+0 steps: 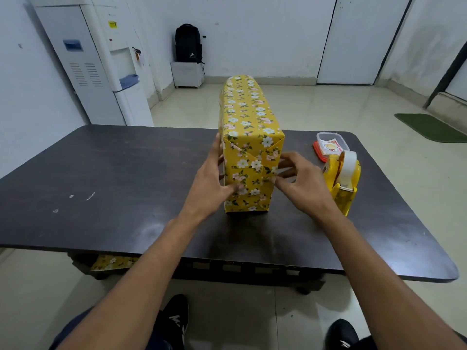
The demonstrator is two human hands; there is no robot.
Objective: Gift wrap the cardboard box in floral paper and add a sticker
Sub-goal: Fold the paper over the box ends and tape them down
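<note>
Nearest, the dark wooden bench point(101, 173) showed bare top between its front edge and the hands. The left hand point(209, 180) lay open and flat against the left side of the cardboard box wrapped in yellow floral paper point(249, 117), thumb on the near end. The right hand point(303, 180) touched that end's right edge with spread fingers, gripping nothing.

The box stood on a narrow side mid-bench, its end flaps folded. Whether they were taped could not be told, so releasing them risked them springing open, and a sideways shove could have tipped the box.

Just beside the right wrist, the yellow plastic tape dispenser point(343, 183) crowded that arm. Behind it, the clear plastic tub with a red base point(331, 144) sat near the far edge. Open room lay to the left.
</note>
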